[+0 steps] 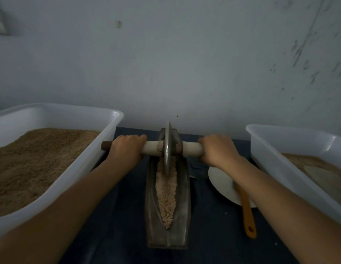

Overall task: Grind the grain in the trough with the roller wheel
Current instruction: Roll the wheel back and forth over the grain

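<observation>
fingers: the fingers of both hands are curled down over the handle and grip it; the fingertips are hidden on the far side.
left hand (pixel 127 148): it holds the left part of the handle, near the dark brown end.
right hand (pixel 217 149): it holds the right part of the pale handle.
handle (pixel 152 147): a pale rod lying across, passing through the middle of the wheel.
roller wheel (pixel 168 147): a thin metal disc, upright, standing in the far half of the trough.
trough (pixel 182 206): long, narrow metal, on the dark desk (pixel 124 216) between the arms.
grain (pixel 166 193): a pale strip along the groove of the trough, from the wheel to the near end.
left tub (pixel 74 168): white plastic, holding brown meal.
right tub (pixel 280 164): white plastic, with brown meal inside.
plate (pixel 221 180): white, under the right forearm, partly hidden.
orange tool (pixel 247 216): its handle lies over the near rim of the plate and on the desk.
</observation>
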A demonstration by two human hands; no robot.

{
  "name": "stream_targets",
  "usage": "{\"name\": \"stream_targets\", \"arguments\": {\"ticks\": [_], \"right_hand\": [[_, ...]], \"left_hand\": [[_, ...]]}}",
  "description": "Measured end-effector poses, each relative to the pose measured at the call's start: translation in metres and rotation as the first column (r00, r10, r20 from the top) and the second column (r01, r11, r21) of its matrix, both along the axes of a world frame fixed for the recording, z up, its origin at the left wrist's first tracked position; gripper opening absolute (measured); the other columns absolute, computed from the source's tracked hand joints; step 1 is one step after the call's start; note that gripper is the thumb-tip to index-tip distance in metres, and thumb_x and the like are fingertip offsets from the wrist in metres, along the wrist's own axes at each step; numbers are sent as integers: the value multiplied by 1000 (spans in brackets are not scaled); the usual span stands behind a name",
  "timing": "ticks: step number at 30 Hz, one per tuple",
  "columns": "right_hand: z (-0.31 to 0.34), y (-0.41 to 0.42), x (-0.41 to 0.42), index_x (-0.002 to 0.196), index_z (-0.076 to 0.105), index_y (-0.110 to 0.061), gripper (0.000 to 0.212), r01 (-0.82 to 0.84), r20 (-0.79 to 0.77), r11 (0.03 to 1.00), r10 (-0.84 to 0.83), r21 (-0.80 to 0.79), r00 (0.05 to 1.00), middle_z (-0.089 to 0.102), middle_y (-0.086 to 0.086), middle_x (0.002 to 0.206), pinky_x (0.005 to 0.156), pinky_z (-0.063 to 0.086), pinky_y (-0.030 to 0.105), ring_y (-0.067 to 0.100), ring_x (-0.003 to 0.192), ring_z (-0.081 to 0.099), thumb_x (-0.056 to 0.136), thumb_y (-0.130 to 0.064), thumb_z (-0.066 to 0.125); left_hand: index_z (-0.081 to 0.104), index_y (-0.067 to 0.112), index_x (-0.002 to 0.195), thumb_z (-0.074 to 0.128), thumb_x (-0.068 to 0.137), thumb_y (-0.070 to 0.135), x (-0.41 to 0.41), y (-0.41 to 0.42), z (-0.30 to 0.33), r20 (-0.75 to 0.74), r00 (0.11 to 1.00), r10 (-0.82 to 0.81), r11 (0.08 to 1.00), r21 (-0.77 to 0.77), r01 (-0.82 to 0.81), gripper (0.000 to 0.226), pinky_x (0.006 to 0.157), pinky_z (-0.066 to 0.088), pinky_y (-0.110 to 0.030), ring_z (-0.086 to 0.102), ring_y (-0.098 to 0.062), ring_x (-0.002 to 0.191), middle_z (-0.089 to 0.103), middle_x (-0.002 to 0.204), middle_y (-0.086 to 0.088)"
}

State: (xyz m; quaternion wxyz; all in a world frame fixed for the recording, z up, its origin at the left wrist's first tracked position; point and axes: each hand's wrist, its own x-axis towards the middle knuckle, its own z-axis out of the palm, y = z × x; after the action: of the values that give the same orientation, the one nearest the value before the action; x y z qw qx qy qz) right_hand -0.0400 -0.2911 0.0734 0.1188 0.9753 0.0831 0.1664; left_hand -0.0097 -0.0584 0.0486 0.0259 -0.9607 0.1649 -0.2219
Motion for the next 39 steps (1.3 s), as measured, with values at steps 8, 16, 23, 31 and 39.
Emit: {"name": "stream_targets", "arguments": {"ticks": [8,16,23,31,39], "right_hand": [[0,2,-68,80,44,-32,12,-68,-132,998,69,15,989,63,-7,92,68,29,28,15,87,59,85,-36,54],[8,1,-85,92,54,-30,11,-40,-247,999,39,0,968,62,-9,93,66,32,25,12,88,59,83,-36,56],[-1,-2,-35,79,50,-29,16,-10,-155,1000,10,3,988,62,-4,89,46,19,22,17,78,56,79,-38,62],[6,-1,11,78,51,-25,11,27,-71,1000,-26,13,997,63,0,88,51,28,23,17,72,53,81,-26,61],[-1,-3,-17,95,59,-25,17,-18,-90,1000,18,3,996,64,-1,98,66,27,27,20,90,58,81,-35,61]], "left_hand": [[40,33,100,57,87,36,-67,16,2,-56,990,-129,992,-19,128,22,83,37,-21,56,-6,97,57,106,12],[28,39,86,53,87,42,-85,23,9,-123,979,-161,987,-18,160,26,69,32,-17,55,-1,88,54,96,16],[43,26,99,55,89,30,-37,6,3,-64,996,-57,998,4,57,16,78,37,-23,58,-12,95,59,106,6],[48,19,102,56,88,27,8,-4,2,-22,1000,18,999,-35,-18,17,77,36,-26,58,-17,94,61,104,-1],[46,23,105,57,88,30,-17,3,-2,6,998,-58,998,6,58,22,85,40,-27,58,-15,97,60,108,3]]}}
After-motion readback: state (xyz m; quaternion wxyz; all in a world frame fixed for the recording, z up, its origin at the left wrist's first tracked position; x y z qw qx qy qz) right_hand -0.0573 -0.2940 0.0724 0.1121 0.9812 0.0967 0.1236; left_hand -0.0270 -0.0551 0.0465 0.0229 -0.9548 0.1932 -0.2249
